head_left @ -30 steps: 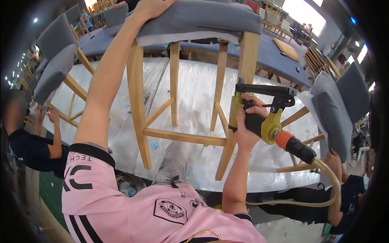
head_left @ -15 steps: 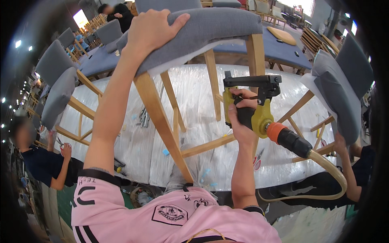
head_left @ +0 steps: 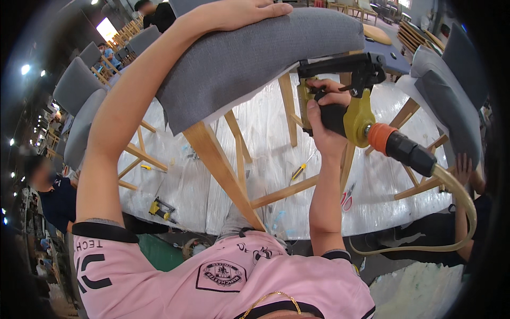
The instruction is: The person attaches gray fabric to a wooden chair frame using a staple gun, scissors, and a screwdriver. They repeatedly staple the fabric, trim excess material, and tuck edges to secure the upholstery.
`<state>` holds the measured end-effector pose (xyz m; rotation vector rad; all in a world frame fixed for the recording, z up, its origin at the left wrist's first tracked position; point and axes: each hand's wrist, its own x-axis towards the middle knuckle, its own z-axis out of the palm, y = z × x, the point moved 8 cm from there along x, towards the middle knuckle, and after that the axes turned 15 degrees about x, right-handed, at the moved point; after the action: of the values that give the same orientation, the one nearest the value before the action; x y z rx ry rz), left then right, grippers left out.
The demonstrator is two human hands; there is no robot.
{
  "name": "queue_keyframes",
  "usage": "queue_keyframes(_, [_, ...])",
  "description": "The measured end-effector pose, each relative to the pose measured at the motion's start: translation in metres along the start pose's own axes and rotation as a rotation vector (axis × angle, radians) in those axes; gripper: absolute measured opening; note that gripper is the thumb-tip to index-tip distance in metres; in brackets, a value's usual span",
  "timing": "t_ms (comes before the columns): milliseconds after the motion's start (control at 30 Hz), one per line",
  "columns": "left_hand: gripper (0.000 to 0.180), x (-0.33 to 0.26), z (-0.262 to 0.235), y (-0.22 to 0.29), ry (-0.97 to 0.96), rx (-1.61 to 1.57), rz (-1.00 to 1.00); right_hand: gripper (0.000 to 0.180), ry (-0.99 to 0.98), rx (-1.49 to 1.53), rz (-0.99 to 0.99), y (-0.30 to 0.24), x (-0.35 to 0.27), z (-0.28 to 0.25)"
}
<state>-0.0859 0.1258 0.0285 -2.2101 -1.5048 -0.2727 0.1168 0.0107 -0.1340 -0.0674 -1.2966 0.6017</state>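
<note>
1. The right hand (head_left: 325,123) is clamped around the black grip of a yellow pneumatic staple gun (head_left: 348,101), fingers wrapped tight, forearm rising almost straight up from the pink shirt.
2. The gun's black magazine runs roughly level, left to right, and its nose is pressed up against the underside edge of the grey upholstered seat (head_left: 255,58), just beside the top of a wooden chair leg (head_left: 348,159). The seat lies directly above and slightly left of this hand.
3. From the gun's rear an orange coupling leads into a yellowish air hose (head_left: 457,196), which loops down toward the right edge of the table.
4. The left hand (head_left: 239,11) lies flat and spread on top of the seat, fingers apart, gripping nothing, arm fully stretched along the seat's long axis.
5. The right hand is the nearer one to the stapling edge; the left only presses down from above.
6. The chair stands on a plastic-covered table (head_left: 265,159), where a second yellow stapler (head_left: 161,208), a screwdriver and red-handled scissors (head_left: 346,198) lie loose.
</note>
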Motion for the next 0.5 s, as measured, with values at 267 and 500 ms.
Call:
queue_keyframes(267, [0.077,-0.041,-0.037,0.071,-0.220,0.121,-0.036,0.025,-0.069,-0.075,-0.048,0.001,0.004,0.005])
queue_keyframes(500, [0.077,-0.061,-0.036,0.084,0.034,0.270,0.009,0.028,-0.106,-0.066,-0.026,0.000,0.004,0.005])
